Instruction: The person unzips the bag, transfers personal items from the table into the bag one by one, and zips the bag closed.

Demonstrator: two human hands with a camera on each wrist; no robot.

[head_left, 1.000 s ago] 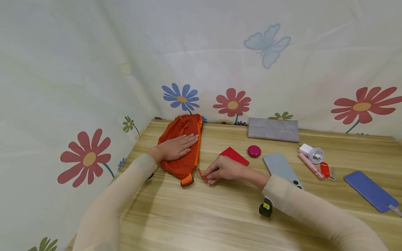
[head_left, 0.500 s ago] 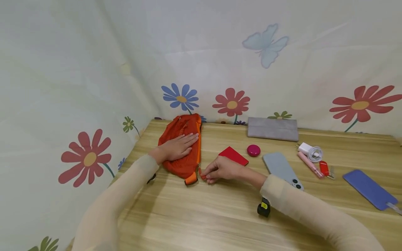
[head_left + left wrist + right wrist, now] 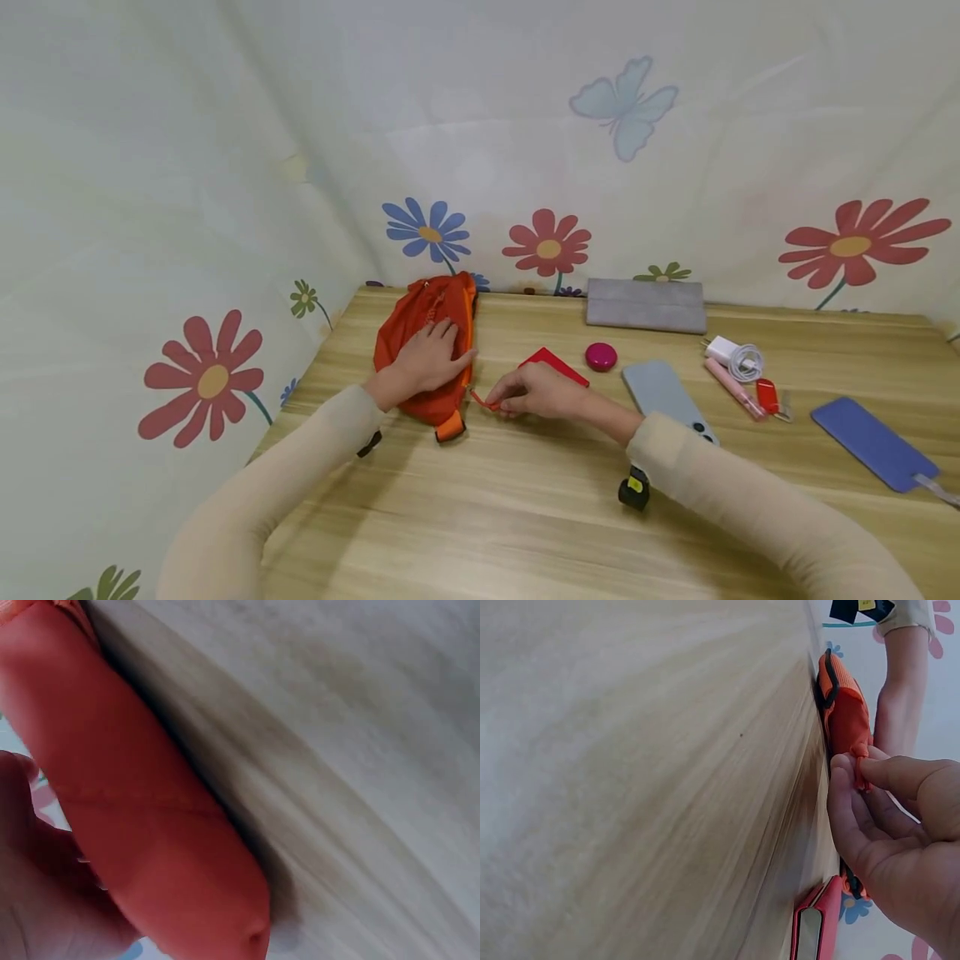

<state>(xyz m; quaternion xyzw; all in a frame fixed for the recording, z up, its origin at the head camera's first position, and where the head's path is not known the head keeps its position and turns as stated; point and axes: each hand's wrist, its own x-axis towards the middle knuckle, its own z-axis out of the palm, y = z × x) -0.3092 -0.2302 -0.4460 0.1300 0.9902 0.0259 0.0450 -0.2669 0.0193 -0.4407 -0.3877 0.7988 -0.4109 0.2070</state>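
An orange-red zippered pouch (image 3: 397, 329) lies at the table's left back, its bright orange zipper edge facing right. My left hand (image 3: 426, 358) rests on top of it, thumb spread toward the zipper edge. In the left wrist view the pouch's rounded side (image 3: 142, 780) fills much of the picture, with part of the hand behind it. Near the pouch's front corner, my right hand (image 3: 543, 392) pinches the red cord zipper pull (image 3: 482, 402) between thumb and fingers. The right wrist view shows the cord's end (image 3: 862, 771) between the fingertips. A red booklet-like item (image 3: 558, 365) lies just behind the right hand.
Right of the pouch lie a round magenta case (image 3: 601, 357), a light blue phone (image 3: 660, 392), a grey folded case (image 3: 645, 305), a white charger with cable (image 3: 724, 350), a pink tube (image 3: 735, 389), a small red item (image 3: 767, 395) and a blue sleeve (image 3: 873, 442). A patterned curtain (image 3: 480, 167) hangs behind.
My left hand has shifted slightly toward the front, its thumb now spread at the zipper edge. My right hand still pinches the cord, now drawn a little farther from the pouch.
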